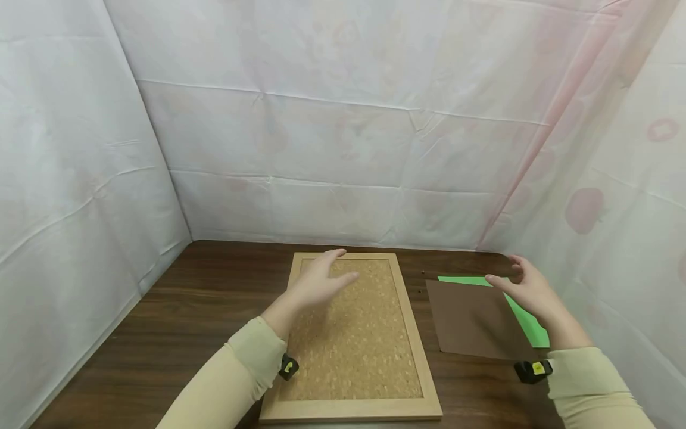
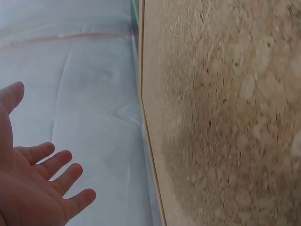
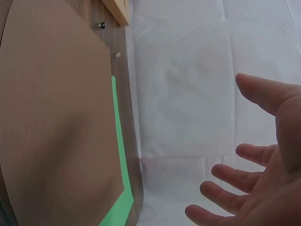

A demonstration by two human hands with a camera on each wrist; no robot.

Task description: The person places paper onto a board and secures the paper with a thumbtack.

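Observation:
A cork board [image 1: 359, 333] in a light wooden frame lies flat on the dark wooden table [image 1: 187, 316]. My left hand [image 1: 321, 280] hovers over its upper left part, fingers straight and spread, holding nothing. In the left wrist view the same left hand [image 2: 37, 188] shows an empty palm beside the cork board [image 2: 225, 117]. To the right lies a brown paper sheet [image 1: 477, 322] on top of a green sheet [image 1: 527, 325]. My right hand [image 1: 522, 286] hangs above them, open and empty. The right wrist view shows the right hand [image 3: 254, 183], the brown sheet [image 3: 56, 122] and the green sheet [image 3: 120, 160].
White cloth walls [image 1: 343, 149] close in the table at the back and on both sides. Two small pins [image 3: 101, 25] lie on the table between the board's corner and the brown sheet. Bare table [image 1: 203, 286] shows left of the board.

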